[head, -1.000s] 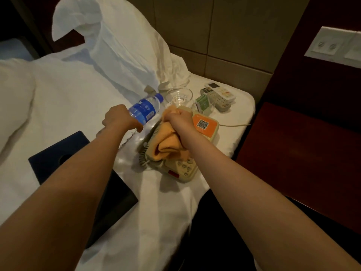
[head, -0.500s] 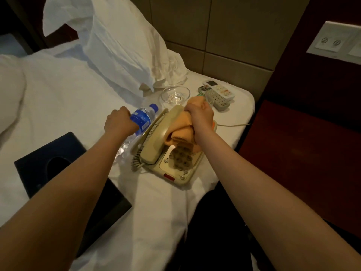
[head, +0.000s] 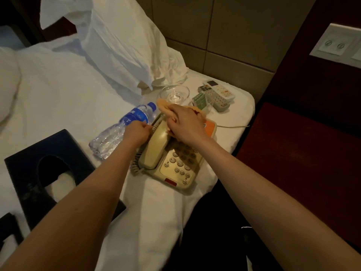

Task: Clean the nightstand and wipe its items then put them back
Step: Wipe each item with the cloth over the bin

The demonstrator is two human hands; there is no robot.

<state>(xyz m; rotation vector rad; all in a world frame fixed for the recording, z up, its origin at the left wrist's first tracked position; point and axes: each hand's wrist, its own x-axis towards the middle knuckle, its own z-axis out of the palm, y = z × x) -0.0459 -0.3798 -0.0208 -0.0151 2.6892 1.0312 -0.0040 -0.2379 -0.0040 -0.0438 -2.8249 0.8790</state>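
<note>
On the bed [head: 58,90] near its right edge, the phone [head: 175,163] lies lengthwise away; right hand [head: 185,124] clamps cloth [head: 166,107] on its far end, left hand [head: 136,132] seemingly closed beside the handset [head: 156,147].

I see a dim room with warm, yellowish light. The white bed sheet [head: 58,98] and the pillow [head: 121,42] are the brightest parts, and the light seems to come from above. The dark wood at the right edge loses almost all detail. My forearms throw soft shadows on the sheet. The phone [head: 172,155] looks sharp, but the picture bends and softens near the corners.
</note>
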